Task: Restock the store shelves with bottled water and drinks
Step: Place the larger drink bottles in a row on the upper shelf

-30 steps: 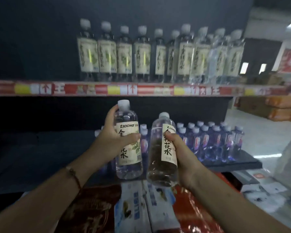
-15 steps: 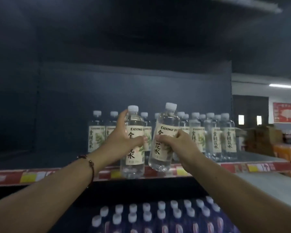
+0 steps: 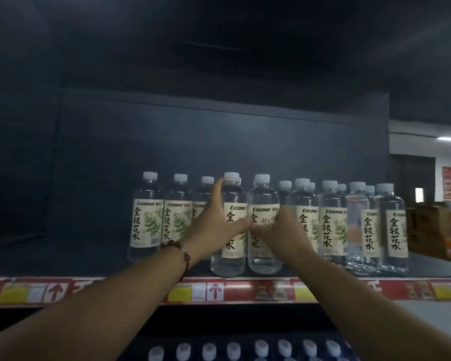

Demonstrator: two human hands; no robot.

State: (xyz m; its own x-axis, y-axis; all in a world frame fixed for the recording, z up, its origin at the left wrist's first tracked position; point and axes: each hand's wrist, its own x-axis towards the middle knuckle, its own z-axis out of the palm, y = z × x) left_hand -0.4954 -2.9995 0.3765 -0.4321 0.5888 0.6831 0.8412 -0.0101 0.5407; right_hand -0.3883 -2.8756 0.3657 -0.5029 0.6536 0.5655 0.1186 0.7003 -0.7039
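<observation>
Two clear plastic bottles with white caps and cream labels printed with black characters and green leaves stand side by side at the front edge of the dark shelf [image 3: 63,267], their sides touching. The left bottle [image 3: 229,259] is wrapped by the left hand [image 3: 214,225], fingers reaching up its far side toward the cap and thumb pressed across the label. The right bottle [image 3: 264,194] is gripped by the right hand [image 3: 284,230], thumb lying over the label and fingers curled round the far side. The two thumbs nearly meet between the labels. Both bottle bases appear to rest on the shelf, just behind its front lip.

A string of dark red beads [image 3: 179,252] circles the left wrist.

Behind and to either side, a row of matching bottles [image 3: 331,225] runs along the shelf, three to the left of the held pair and more to the right, some in a second rank behind. The left end of the shelf is bare. Along the front edge runs a red price strip [image 3: 245,291] with yellow and white tags and red arrows. Below it, white caps of other bottles [image 3: 261,347] show on the lower shelf. Past the right end of the shelf stand brown cardboard boxes [image 3: 427,225].
</observation>
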